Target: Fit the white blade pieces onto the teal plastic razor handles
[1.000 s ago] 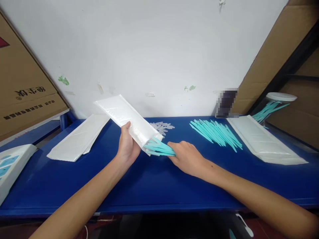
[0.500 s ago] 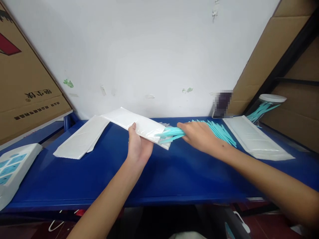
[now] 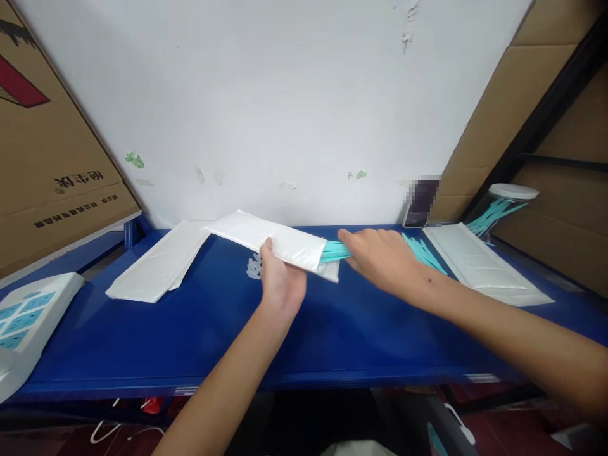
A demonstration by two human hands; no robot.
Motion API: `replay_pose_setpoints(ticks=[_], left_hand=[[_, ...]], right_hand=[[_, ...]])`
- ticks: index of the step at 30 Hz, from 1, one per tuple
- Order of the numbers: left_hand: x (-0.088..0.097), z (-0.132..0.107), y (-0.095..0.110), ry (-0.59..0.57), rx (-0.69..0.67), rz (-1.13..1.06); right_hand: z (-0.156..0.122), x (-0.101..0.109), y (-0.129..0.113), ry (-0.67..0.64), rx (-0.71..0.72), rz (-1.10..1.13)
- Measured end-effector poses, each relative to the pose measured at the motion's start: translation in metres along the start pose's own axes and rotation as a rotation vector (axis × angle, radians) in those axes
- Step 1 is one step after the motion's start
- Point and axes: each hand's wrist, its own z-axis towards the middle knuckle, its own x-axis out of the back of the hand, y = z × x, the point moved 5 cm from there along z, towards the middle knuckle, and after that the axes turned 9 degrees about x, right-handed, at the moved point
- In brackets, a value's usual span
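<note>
My left hand (image 3: 284,282) grips a white padded envelope (image 3: 270,235) from below, thumb over its top face. The envelope's mouth faces right. In my right hand (image 3: 382,256) is a bundle of thin teal strips (image 3: 334,251), fingers wrapped round them. Their left ends sit inside the envelope's mouth, and the far ends are hidden by my hand. More teal strips (image 3: 424,254) lie on the blue table (image 3: 228,342) behind my right wrist.
Folded white envelopes (image 3: 156,263) lie at the left, another white envelope (image 3: 484,263) at the right. A lidded clear jar (image 3: 503,209) of teal strips stands back right, near a phone-like dark object (image 3: 420,202). A white box (image 3: 38,323) sits far left, below a large carton (image 3: 61,139).
My left hand and the envelope have shifted right, toward my right hand. The strips now reach further into the envelope, with less of them showing between the hands.
</note>
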Motion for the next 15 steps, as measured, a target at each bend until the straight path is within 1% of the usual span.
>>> replay_pose_setpoints(ticks=[1, 3, 5, 6, 8, 10, 12, 13, 15], left_hand=[[-0.004, 0.0, -0.006, -0.01, 0.007, 0.0], [-0.014, 0.0, -0.016, -0.028, 0.053, 0.001], [-0.028, -0.001, -0.022, -0.063, 0.102, -0.014], [-0.035, -0.002, -0.025, -0.09, 0.127, -0.033], [-0.051, -0.003, -0.028, -0.148, 0.18, -0.081], [-0.064, -0.004, -0.034, -0.188, 0.245, -0.11], [-0.075, -0.005, -0.041, -0.222, 0.324, -0.076], [-0.079, -0.006, -0.046, -0.257, 0.372, -0.036], [-0.085, -0.01, -0.056, -0.375, 0.482, 0.091]], right_hand=[[0.003, 0.006, -0.001, 0.009, 0.013, 0.084], [0.01, 0.022, 0.001, -0.004, 0.096, 0.287], [0.018, 0.045, 0.011, 0.004, 0.152, 0.412], [0.022, 0.057, 0.018, 0.005, 0.169, 0.396], [0.029, 0.082, 0.032, 0.032, 0.186, 0.262], [0.033, 0.098, 0.047, 0.073, 0.164, 0.118], [0.032, 0.099, 0.062, 0.131, 0.137, 0.076], [0.029, 0.095, 0.072, 0.186, 0.086, 0.103], [0.015, 0.077, 0.1, 0.298, -0.075, 0.161]])
